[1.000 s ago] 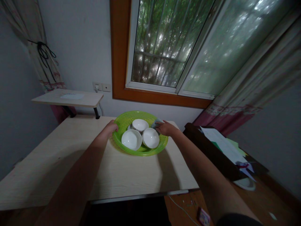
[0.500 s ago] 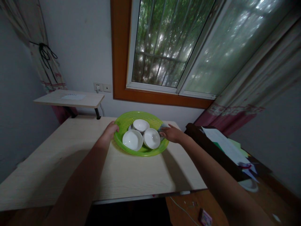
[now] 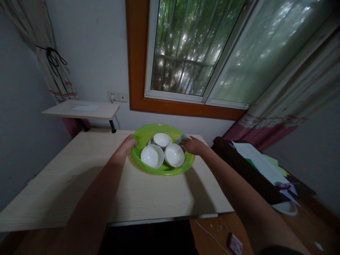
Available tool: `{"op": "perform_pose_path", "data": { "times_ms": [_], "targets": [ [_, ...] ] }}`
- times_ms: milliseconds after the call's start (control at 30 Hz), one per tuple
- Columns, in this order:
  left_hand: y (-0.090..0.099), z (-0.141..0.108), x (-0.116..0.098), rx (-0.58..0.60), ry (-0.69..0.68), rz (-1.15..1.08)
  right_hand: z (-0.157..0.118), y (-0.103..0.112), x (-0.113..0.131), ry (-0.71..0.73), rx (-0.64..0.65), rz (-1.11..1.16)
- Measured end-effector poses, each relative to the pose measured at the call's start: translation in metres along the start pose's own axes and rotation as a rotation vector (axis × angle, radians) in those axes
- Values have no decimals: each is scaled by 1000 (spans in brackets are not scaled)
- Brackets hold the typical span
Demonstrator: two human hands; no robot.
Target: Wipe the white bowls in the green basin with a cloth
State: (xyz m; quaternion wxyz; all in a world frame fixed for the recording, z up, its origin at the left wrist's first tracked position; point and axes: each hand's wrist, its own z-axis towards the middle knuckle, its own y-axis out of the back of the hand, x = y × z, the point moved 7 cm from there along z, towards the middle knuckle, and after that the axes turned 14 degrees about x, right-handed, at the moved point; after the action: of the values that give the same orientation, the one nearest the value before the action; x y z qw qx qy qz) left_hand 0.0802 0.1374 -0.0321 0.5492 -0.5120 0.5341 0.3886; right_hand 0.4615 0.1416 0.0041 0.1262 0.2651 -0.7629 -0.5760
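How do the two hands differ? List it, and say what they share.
Hold: the left hand grips the basin by its rim, while the right hand holds a greyish cloth.
Place: the left hand is at the basin's left edge, the right hand at its right.
Reach: the left hand lies mostly outside the rim; the right hand's fingers reach in over it.
Shared: both are bare and at the basin's edge.

barred window [image 3: 186, 53] | pale walls [image 3: 103, 53] | light desk [image 3: 148, 198] | dim light | floor [image 3: 203, 239], probably wood
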Motion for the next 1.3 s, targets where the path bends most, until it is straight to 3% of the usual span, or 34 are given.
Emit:
{"op": "perform_pose_path", "data": {
  "times_ms": [133,400,600,1300],
  "targets": [
    [4,4,2,-2,11,40,22,6,8,4,3,-131],
    [5,7,8,62,14,53,33,16,16,-124,-181,-295],
    [1,1,5,66,20,45,28,19,22,-98,-134,-308],
    [-2,-6,-1,60,6,45,28,16,14,-172,-146,-210]
  ]
}}
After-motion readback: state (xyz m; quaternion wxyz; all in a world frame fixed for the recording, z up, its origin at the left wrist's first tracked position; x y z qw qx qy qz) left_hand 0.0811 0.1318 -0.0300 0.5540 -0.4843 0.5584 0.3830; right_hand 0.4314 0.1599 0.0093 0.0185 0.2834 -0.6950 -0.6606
